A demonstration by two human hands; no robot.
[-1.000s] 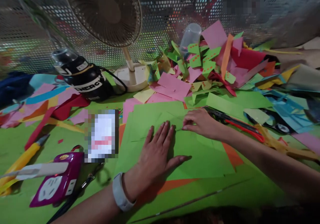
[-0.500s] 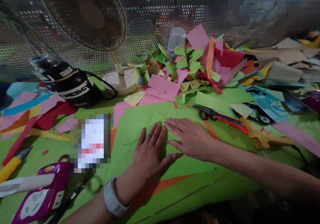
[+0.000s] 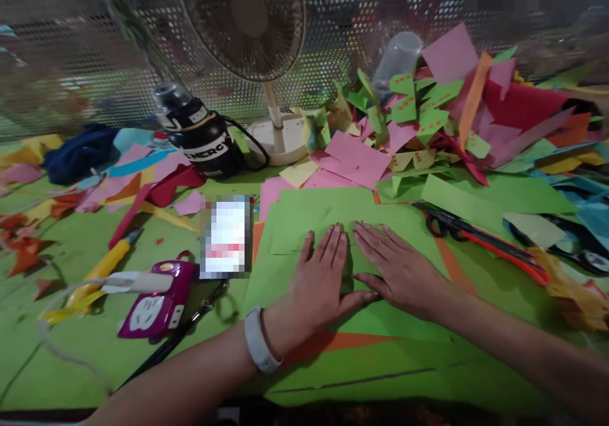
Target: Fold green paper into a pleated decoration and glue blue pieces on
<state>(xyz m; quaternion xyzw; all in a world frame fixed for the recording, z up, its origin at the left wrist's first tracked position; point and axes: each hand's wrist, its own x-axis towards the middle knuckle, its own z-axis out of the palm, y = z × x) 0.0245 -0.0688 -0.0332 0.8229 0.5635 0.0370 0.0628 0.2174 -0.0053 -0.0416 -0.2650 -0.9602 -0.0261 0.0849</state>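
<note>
My left hand, with a grey band on its wrist, lies flat with fingers stretched on light green paper. My right hand is also spread flat on the green paper, to the right of it. The two thumbs meet or overlap near the middle, while a small gap lies between the fingertips. Smaller green pieces lie on top of the sheet beyond the left fingertips. An orange sheet shows from under its near edge.
Scissors and a red-and-black cutter lie right. Pink paper and other scraps pile behind. At left are a phone, a purple device and a yellow-handled tool. A black bottle and fan stand behind.
My view has turned left, so things sit farther right in the picture. My right fingertips have moved slightly away from the left ones. Both hands stay flat on the paper.
</note>
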